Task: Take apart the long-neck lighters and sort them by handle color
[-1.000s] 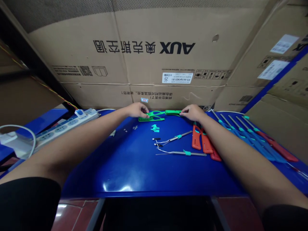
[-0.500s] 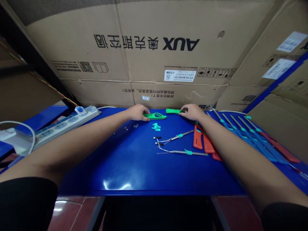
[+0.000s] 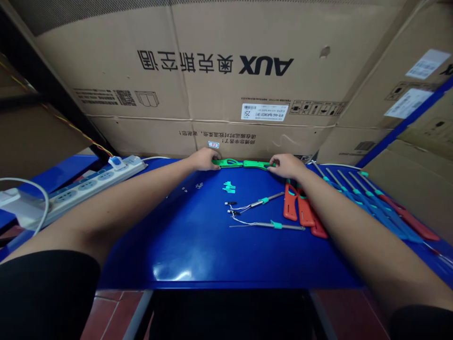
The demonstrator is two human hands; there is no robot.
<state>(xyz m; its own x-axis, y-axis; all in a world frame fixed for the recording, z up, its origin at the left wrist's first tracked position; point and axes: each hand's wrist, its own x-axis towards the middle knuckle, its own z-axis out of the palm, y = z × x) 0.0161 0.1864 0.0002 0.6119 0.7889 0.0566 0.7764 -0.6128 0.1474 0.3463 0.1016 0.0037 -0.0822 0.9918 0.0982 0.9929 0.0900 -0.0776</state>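
At the back of the blue table (image 3: 170,255), my left hand (image 3: 205,159) pinches the outer end of a green lighter handle shell (image 3: 229,163). My right hand (image 3: 287,166) grips the far right end of another green lighter handle shell (image 3: 255,165). The two shells lie in a row, their inner ends meeting or nearly so. In front of them are small teal plastic pieces (image 3: 229,187). Closer to me lie metal lighter tubes (image 3: 264,201) with teal parts, white wires and black ends. Red lighter handles (image 3: 290,204) sit beside my right forearm, partly hidden by it.
Blue and red lighters with long metal tubes (image 3: 382,210) lie in a row at the right. Tiny metal bits (image 3: 199,185) are scattered left of centre. A white power strip (image 3: 95,182) runs along the left edge. A large cardboard box (image 3: 212,28) stands behind the table.
My left hand has moved its green shell slightly back, into line with the other one. The right hand has shifted slightly right, and the gap between the shells has closed.
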